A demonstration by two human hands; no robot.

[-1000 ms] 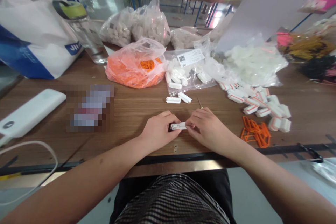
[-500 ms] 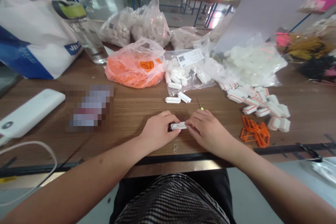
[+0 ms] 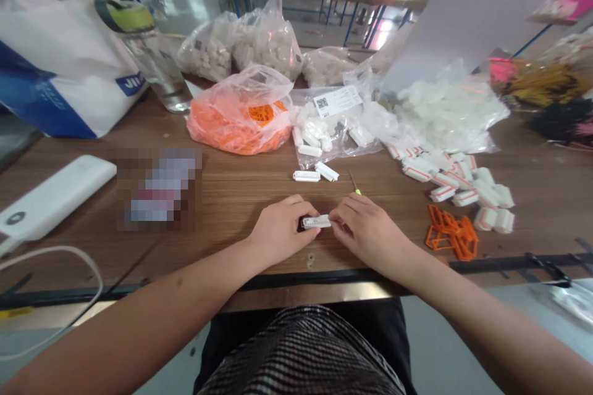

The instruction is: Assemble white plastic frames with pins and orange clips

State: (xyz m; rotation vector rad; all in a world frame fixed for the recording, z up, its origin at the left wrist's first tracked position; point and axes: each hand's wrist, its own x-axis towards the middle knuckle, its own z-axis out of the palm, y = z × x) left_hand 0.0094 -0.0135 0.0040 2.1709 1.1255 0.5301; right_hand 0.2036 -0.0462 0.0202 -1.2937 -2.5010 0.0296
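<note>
We see the person's left hand (image 3: 280, 231) and right hand (image 3: 365, 231) come together above the near part of a wooden table (image 3: 231, 203). Their fingers (image 3: 347, 213) are narrow and hold a white plastic strip (image 3: 316, 221) between both hands, with its ends pinched. Just beyond the right hand lies a small green-tipped tool (image 3: 355, 184). Farther, two loose white strips (image 3: 306, 176) lie near a clear bag (image 3: 333, 133). On the right we see red-striped white pieces (image 3: 463, 188) and orange plastic frames (image 3: 451, 234)
</note>
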